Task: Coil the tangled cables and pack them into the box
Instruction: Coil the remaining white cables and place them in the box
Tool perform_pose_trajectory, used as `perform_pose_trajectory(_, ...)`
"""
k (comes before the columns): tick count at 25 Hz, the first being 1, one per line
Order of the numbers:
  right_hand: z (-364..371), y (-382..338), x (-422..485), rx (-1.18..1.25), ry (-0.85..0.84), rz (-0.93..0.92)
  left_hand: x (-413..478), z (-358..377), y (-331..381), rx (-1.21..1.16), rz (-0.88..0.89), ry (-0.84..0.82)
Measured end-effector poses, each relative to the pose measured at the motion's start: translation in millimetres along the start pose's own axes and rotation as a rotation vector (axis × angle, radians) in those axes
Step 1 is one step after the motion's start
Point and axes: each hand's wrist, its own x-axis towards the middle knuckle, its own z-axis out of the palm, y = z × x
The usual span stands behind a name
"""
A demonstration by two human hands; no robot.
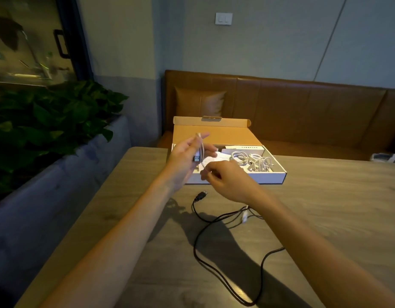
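Head view: left hand [187, 156] clenched on thin white cable [201, 150], loops up. Right hand [227, 181] pinches its tail above open cardboard box [272, 177]. Loops may slip loose. Long black cable [198, 252] on grey surface [336, 207] may snag.

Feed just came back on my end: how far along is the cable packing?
Done: coiled white cables already lie in the open box. In hand: the left hand holds a white cable in loops while the right hand feeds it. Left: the black cable sprawls uncoiled on the table.
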Motion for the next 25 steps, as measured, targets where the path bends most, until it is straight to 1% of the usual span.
perform_pose_trajectory(1, -2.9, -3.3, -0.1, -0.028, -0.005, -0.014, -0.2, 0.3, -3.3, 0.32, 0.061, 0.021)
perform_pose_trajectory(2, -8.4, -6.1, 0.0, -0.031, 0.015, -0.028, -0.4, -2.6, -6.3, 0.54, 0.102, 0.002)
perform_pose_trajectory(3, -15.3, -6.3, 1.0, -0.015, 0.055, -0.04, -1.2, -8.0, -7.6, 0.635, 0.101, -0.051)
perform_pose_trajectory(4, -23.3, -4.8, 3.1, 0.018, 0.109, -0.048, -1.4, -14.2, -7.2, 0.64, 0.058, -0.117)
perform_pose_trajectory(5, -31.5, -1.4, 5.9, 0.068, 0.17, -0.049, -2.6, -19.7, -5.4, 0.587, -0.011, -0.182)
perform_pose_trajectory(6, -37.8, 4.1, 9.6, 0.128, 0.225, -0.037, -6.2, -22.1, -2.3, 0.465, -0.085, -0.234)
perform_pose_trajectory(7, -41.0, 9.1, 12.6, 0.185, 0.27, -0.021, -9.1, -22.2, 0.0, 0.261, -0.147, -0.259)
perform_pose_trajectory(8, -41.5, 12.3, 13.5, 0.229, 0.298, -0.007, -11.9, -19.3, 2.8, -0.001, -0.193, -0.261)
perform_pose_trajectory(10, -32.9, 13.6, 10.1, 0.239, 0.284, -0.009, -12.2, -12.6, 5.7, -0.504, -0.246, -0.208)
perform_pose_trajectory(11, -24.9, 11.6, 6.9, 0.207, 0.262, -0.014, -10.7, -9.1, 4.7, -0.68, -0.253, -0.174)
perform_pose_trajectory(12, -16.5, 8.8, 3.9, 0.165, 0.243, -0.007, -8.5, -5.2, 2.9, -0.791, -0.249, -0.141)
perform_pose_trajectory(13, -10.1, 6.1, 1.5, 0.119, 0.229, 0.018, -7.5, -0.6, 0.7, -0.833, -0.231, -0.118)
perform_pose_trajectory(14, -5.8, 4.1, 0.8, 0.075, 0.214, 0.053, -6.3, 3.4, -2.4, -0.799, -0.199, -0.091)
perform_pose_trajectory(15, -3.0, 2.4, 1.0, 0.043, 0.192, 0.082, -5.7, 6.3, -5.5, -0.709, -0.156, -0.061)
perform_pose_trajectory(17, -1.2, 0.8, 0.4, 0.087, 0.147, 0.144, -5.0, 9.7, -9.0, -0.51, -0.082, -0.004)
perform_pose_trajectory(19, -2.3, -2.4, -2.8, 0.169, 0.205, 0.181, -3.5, 9.6, -10.2, -0.452, -0.063, 0.042)
perform_pose_trajectory(20, -1.9, -4.0, -4.8, 0.145, 0.269, 0.168, -3.3, 8.6, -9.3, -0.455, -0.072, 0.065)
perform_pose_trajectory(22, 1.7, -2.1, -5.6, -0.044, 0.383, 0.071, -3.4, 5.8, -7.6, -0.477, -0.109, 0.094)
perform_pose_trajectory(23, 3.0, -0.3, -5.4, -0.123, 0.413, 0.013, -3.8, 4.9, -6.7, -0.49, -0.132, 0.095)
perform_pose_trajectory(24, 4.0, 2.5, -4.8, -0.15, 0.411, -0.043, -3.9, 3.9, -5.6, -0.51, -0.156, 0.088)
perform_pose_trajectory(25, 4.8, 6.3, -4.0, -0.118, 0.387, -0.096, -4.1, 2.9, -4.4, -0.53, -0.176, 0.078)
